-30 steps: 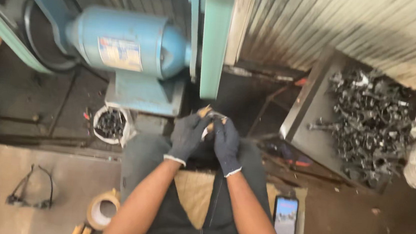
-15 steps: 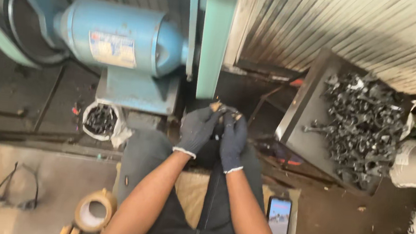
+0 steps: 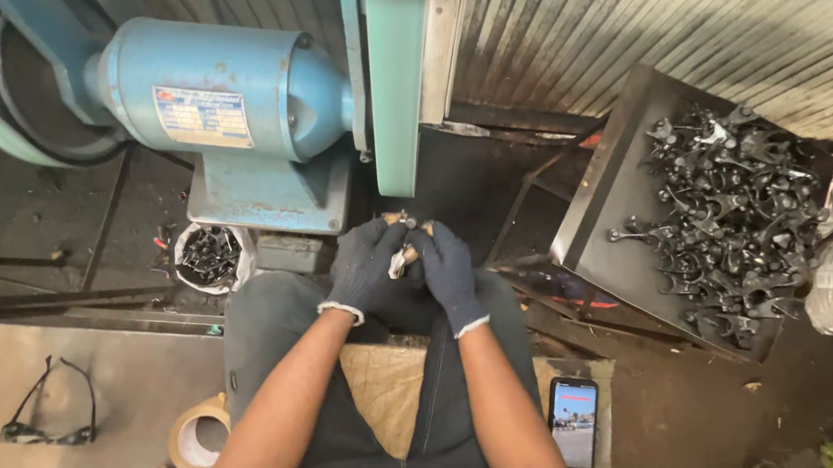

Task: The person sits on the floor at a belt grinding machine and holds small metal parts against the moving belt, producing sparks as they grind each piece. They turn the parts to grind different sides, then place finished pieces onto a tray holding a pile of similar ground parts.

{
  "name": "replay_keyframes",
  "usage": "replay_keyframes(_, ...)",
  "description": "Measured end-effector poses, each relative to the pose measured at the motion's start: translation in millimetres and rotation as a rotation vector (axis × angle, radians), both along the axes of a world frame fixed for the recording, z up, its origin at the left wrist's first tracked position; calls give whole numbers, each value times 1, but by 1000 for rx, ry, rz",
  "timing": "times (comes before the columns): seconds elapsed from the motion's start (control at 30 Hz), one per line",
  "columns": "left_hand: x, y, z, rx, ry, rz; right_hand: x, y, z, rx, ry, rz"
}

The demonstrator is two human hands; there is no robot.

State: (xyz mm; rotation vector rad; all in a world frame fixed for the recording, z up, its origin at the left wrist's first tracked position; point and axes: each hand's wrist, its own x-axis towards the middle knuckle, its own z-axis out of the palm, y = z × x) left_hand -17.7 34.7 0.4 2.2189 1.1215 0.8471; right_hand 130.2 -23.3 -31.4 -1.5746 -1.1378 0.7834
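Head view: both gloved hands, left hand (image 3: pixel 364 265) and right hand (image 3: pixel 448 272), close their fingers around a small metal part (image 3: pixel 402 255) just below the green belt guard (image 3: pixel 391 71). It looks rigid, light, best pinched by its ends.

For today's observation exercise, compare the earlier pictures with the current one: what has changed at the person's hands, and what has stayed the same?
Little changed. The gloved left hand and gloved right hand stay together below the green belt guard, both closed on the small metal piece; nothing was let go. Only the view drifted slightly. The blue motor, tray of dark metal parts, phone and roll of tape kept their places.
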Motion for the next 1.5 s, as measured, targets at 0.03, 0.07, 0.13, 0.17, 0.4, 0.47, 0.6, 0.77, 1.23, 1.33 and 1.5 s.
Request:
replay_keyframes(0.03,1,1,-1,-205,-103,121,7,8,0,-7,39,37)
replay_keyframes(0.07,2,3,-2,-411,-203,247,13,19,-1,-13,79,79)
replay_keyframes(0.13,6,6,-5,-649,-416,395,16,36,-6,-41,110,130)
replay_keyframes(0.17,7,7,-6,-679,-530,416,14,43,-9,-63,101,142)
replay_keyframes(0.4,21,16,-15,-493,-312,384,-23,42,-47,-46,267,-55)
replay_keyframes(0.47,24,17,-17,-401,-167,369,-21,38,-61,-64,308,-111)
replay_keyframes(0.6,29,17,-20,-356,-113,303,-9,32,-75,3,233,-123)
replay_keyframes(0.77,29,11,-21,-139,100,132,5,32,-62,-6,200,-132)
replay_keyframes(1.23,-9,-11,-4,-227,9,91,-6,-11,-8,51,340,-1)
replay_keyframes(1.33,-16,-11,1,-409,-69,70,-1,-15,-3,127,388,70)
replay_keyframes(1.5,-22,-8,6,-353,-196,31,-3,-17,-13,10,374,45)
